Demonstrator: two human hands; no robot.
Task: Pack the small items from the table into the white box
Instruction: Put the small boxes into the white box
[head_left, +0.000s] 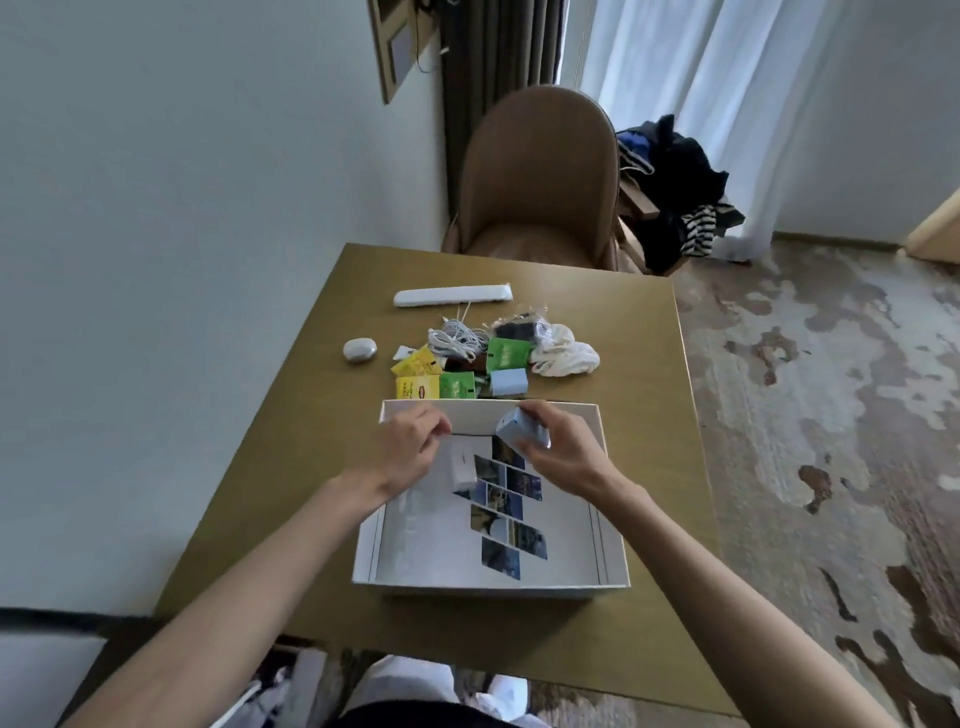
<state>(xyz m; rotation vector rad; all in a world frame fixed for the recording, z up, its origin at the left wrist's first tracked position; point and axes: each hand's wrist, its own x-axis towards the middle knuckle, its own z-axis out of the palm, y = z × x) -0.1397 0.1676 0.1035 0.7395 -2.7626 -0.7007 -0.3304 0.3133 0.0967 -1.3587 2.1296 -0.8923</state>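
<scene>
**Blue carton goes in, pile still waiting**

Both hands are over the far end of the white box, just below frame centre, and this is where the packing is happening. The right hand is closed around a small pale-blue carton, tilted on one corner above the box's far wall; I'd say it's being turned so it drops in flat against that wall. The left hand has its fingers pinched close together by the far-left corner; whether anything sits between them I can't tell. Directly under it, a small white block already lies inside, tucked into that far corner, which looks like a start on filling from the back forward.

The box floor shows a printed sheet with a diagonal run of photo tiles, and most of it is bare, so there's plenty of room.

Above the box, at mid-frame, the pile sits close to the far wall, an easy reach: yellow packets, green packets, another blue carton, a coil of white cable, a crumpled white cloth. Further up lies a long white bar, and off to the left, apart from the pile, a white oval case.

Early days on this job, by my reckoning: almost everything is still on the table.
</scene>
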